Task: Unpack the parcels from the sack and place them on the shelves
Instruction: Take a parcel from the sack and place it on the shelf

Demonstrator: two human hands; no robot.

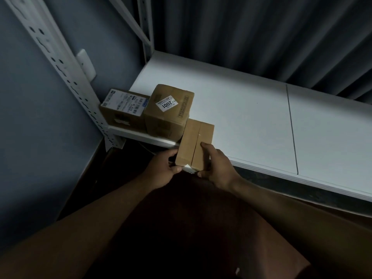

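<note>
**A:** While both forearms reached in from the bottom of the frame, what did the hands have?

**B:** Left hand (164, 168) and right hand (216, 166) both gripped one flat brown parcel (196, 146). Left fingers curled round its near-left corner, thumb on the near end. Right thumb lay on the top face, fingers wrapped under the near-right edge.

**A:** Where was the parcel?

**B:** Far end rested on the white shelf (251, 121), near end overhung the front edge, in the hands. Seam ran lengthwise down the top. Slightly tilted.

**A:** Anything next to it?

**B:** Taped box (169, 111) with a white "2001" label sat just behind-left; the parcel's far-left corner looked to touch it, couldn't confirm. Left of that, a lower labelled box (124, 109), side against the taped box, pushed into the shelf's left corner by the slotted upright (60, 63).

**A:** Background?

**B:** Shelf board ran right with one seam across it. Wall switch plate (86, 64) behind the upright. Dark corrugated panel (261, 33) behind the shelf. Sack not identifiable; dark brown mass under the arms, couldn't tell what.
</note>
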